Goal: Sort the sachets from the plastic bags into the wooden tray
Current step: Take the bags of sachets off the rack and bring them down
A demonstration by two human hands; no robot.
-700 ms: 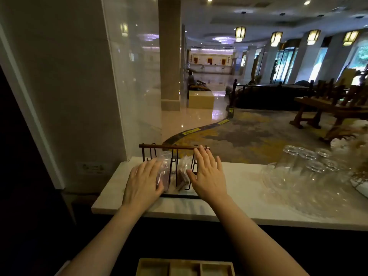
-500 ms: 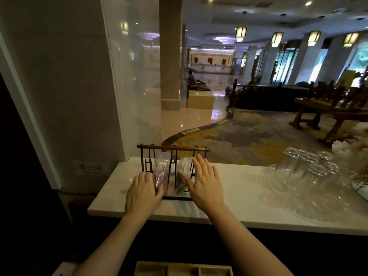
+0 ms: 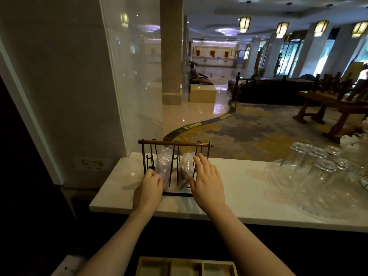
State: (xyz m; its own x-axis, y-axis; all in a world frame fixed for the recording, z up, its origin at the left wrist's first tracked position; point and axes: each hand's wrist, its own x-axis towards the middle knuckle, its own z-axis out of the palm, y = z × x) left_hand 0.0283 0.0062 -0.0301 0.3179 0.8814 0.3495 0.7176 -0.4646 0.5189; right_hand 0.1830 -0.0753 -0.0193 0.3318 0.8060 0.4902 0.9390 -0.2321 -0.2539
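Observation:
Two clear plastic bags of sachets stand in a black wire rack with a wooden top bar, on the white counter. The left bag holds purplish sachets and the right bag brownish ones. My left hand has its fingers curled around the left bag's lower edge, at the rack's left end. My right hand lies flat with its fingers spread against the right bag and the rack's right side. The wooden tray, with several compartments, shows at the bottom edge, below the counter.
Upturned drinking glasses sit on a clear glass platter at the counter's right. A glass panel and a marble wall rise at the left. Beyond the counter lies a lobby floor with wooden furniture.
My left hand has slid down and toward me, and its flat fingers have curled shut at the left bag. My right hand has drawn back slightly, still spread.

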